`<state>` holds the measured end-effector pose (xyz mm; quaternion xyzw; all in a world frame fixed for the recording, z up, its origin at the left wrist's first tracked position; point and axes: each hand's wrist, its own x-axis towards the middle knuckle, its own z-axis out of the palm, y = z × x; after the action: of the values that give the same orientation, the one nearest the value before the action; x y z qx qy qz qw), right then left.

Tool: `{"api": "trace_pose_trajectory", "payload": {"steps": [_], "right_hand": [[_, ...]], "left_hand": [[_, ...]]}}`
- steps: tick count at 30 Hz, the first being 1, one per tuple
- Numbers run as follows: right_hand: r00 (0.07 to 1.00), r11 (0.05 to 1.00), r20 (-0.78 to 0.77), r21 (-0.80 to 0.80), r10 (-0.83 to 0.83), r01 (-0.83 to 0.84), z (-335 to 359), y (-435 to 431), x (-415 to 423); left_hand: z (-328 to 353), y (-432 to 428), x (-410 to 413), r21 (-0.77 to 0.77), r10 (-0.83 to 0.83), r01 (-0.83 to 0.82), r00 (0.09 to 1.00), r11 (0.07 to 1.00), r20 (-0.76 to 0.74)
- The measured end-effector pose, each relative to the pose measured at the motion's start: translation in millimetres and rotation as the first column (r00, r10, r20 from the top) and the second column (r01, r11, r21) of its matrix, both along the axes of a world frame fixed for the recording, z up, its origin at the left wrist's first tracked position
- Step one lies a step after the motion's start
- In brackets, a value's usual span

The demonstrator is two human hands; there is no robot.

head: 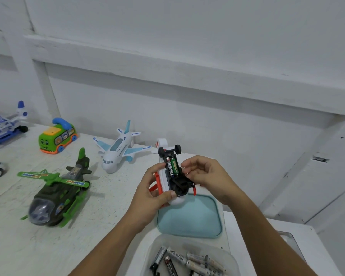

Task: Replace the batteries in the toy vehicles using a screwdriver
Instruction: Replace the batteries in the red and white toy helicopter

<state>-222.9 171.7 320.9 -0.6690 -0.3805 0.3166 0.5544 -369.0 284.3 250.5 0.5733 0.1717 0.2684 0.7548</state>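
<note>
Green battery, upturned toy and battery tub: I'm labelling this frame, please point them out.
green battery (175, 167), head view, its label.
upturned toy (164, 179), head view, white side.
battery tub (149, 252), head view, left wall.

Glossy white plastic toy (164, 177); matt, scuffed table (108, 206) (painted, rough)

Premises: plain domestic-type room serving as a makeshift workbench. White-painted board wall (187, 36) with exposed framing rails (167, 76); scuffed white-painted tabletop (18, 246) bearing plastic toy vehicles (54, 198); clear plastic tub (145, 253) of loose cylindrical batteries (175, 256).
</note>
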Motion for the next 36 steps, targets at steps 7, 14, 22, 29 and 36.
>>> {"api": "trace_pose_trajectory", "payload": {"steps": [7,14,22,29,36], "right_hand": [[0.998,0.995,0.053,0.097,-0.034,0.029,-5,7,-11],[0.928,0.937,0.140,0.103,-0.345,0.333,-11,32,-29],[0.869,0.891,0.201,0.067,-0.453,0.449,-10,46,-38],[0.888,0.891,0.097,-0.012,-0.450,0.454,-7,48,-32],[0.955,0.955,-0.035,0.014,-0.296,0.296,-6,40,-12]], "left_hand": [[2,5,-6,-0.024,-0.011,0.011,1.000,1.000,0.021],[0,12,-7,0.001,-0.050,0.050,0.999,0.999,0.013],[1,27,-9,0.081,-0.081,0.083,0.996,0.993,-0.027],[-1,32,-6,0.098,-0.108,0.114,0.992,0.989,-0.063],[-4,35,1,-0.008,-0.129,0.129,0.991,0.992,-0.037]]}}
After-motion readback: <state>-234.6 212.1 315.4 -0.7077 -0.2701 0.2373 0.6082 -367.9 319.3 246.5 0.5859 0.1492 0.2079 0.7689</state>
